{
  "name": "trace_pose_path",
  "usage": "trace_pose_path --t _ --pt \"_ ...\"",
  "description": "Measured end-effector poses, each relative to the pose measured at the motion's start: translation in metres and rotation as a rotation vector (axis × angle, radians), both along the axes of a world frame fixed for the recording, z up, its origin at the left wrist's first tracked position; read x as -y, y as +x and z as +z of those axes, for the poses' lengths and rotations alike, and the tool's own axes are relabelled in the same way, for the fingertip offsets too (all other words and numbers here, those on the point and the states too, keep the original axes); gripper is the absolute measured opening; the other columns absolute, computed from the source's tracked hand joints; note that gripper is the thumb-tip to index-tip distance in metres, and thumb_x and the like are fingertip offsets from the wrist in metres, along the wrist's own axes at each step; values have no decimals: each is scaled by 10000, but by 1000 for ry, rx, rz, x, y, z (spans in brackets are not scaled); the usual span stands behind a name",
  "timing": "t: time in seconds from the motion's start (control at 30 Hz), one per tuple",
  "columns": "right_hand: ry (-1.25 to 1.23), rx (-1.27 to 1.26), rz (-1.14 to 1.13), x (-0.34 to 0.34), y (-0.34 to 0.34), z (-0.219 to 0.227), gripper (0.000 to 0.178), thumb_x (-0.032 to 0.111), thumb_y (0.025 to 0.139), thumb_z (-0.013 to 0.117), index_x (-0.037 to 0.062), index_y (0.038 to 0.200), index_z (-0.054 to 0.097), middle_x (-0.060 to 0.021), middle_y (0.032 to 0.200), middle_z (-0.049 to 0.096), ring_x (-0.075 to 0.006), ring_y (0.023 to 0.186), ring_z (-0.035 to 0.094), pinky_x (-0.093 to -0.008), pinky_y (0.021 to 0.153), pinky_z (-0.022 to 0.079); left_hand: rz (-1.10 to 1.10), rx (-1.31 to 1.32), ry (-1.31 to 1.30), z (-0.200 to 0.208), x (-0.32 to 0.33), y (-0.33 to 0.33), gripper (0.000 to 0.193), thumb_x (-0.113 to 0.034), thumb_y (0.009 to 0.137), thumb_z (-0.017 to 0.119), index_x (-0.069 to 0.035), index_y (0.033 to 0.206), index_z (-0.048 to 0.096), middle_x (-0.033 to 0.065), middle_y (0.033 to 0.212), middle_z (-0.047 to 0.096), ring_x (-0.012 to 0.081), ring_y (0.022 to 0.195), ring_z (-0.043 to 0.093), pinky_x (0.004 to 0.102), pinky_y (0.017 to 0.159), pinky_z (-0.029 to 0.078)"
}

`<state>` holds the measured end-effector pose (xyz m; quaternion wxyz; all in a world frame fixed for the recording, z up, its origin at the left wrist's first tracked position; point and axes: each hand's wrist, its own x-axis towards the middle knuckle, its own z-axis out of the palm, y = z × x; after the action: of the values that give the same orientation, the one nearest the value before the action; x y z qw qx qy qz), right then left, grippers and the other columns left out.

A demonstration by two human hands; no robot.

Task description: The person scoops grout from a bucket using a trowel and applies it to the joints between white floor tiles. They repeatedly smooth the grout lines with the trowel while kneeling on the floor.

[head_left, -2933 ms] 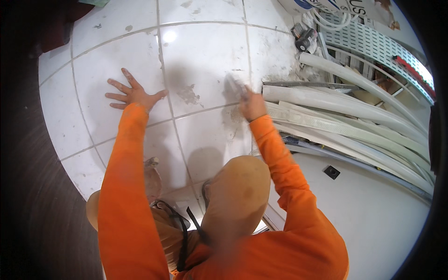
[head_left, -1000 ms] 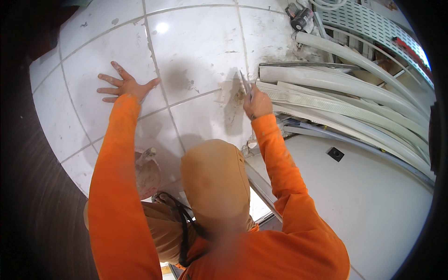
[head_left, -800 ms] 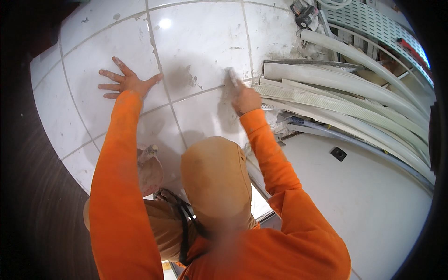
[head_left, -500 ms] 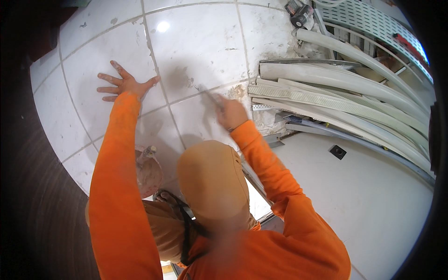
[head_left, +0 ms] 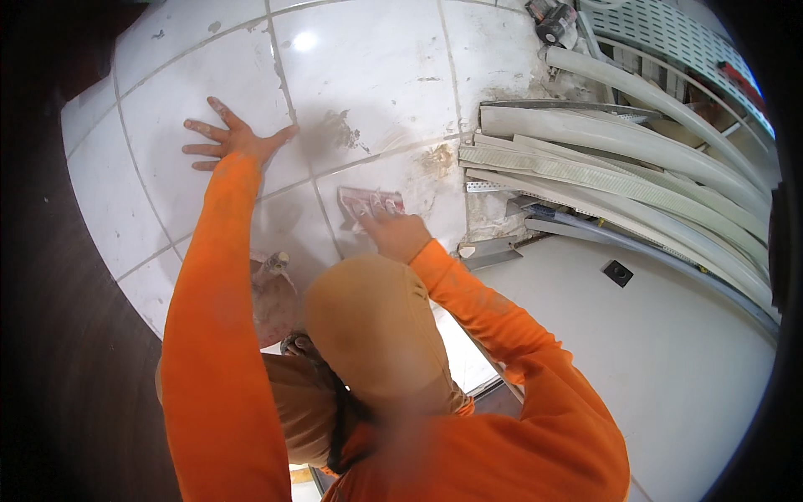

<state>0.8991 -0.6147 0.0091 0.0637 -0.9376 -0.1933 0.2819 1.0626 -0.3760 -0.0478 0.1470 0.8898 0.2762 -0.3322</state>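
Observation:
My left hand [head_left: 238,140] lies flat on the white tiles [head_left: 376,67], its fingers spread and nothing in it. My right hand [head_left: 401,236] grips a flat reddish spreader [head_left: 358,203] smeared with whitish paste, its face against the tile below a grout line. A rough grey smear of paste [head_left: 339,130] marks the tile between the two hands, above the spreader. Beside my left forearm is a pinkish, paste-stained bucket [head_left: 276,314]. A stubby handle [head_left: 274,263] sticks up at its rim; what it belongs to is hidden.
Long pale plastic trunking strips [head_left: 619,171] and pipes are stacked at the right, their ends close to my right hand. A metal bracket [head_left: 493,253] lies below them. A black-and-grey tool [head_left: 554,23] lies at the far right, near a perforated tray [head_left: 644,29].
My right hand has drawn the spreader down toward me, turning its face flat into view from nearly edge-on. A rougher smear shows on the tile. My left hand stays planted.

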Motion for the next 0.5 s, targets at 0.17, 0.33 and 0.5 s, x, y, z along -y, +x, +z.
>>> trace_pose_path --t 0.17,0.33,0.5 --pt "29 219 -380 35 56 18 405 62 852 530 126 1250 560 -152 898 703 -369 666 663 -479 595 528 -9 2 -1 3 2 0 1544 -732 586 795 -172 1505 -312 358 1484 -362 646 1344 -272 753 1081 -66" --pt "-106 107 -243 -4 53 -20 505 74 857 546 42 1359 508 -234 1060 669 -393 820 696 -479 662 547 -22 79 49 -13 6 -1 1586 -782 509 807 -193 1539 -245 348 1520 -310 650 1372 -206 781 1061 -21" --pt "60 -101 16 -27 25 12 500 135 884 547 15 1367 500 -290 1174 622 -427 910 685 -513 772 555 -4 66 53 -20 -4 -5 1588 -791 504 801 -192 1539 -244 355 1516 -311 657 1368 -202 787 1054 -18"
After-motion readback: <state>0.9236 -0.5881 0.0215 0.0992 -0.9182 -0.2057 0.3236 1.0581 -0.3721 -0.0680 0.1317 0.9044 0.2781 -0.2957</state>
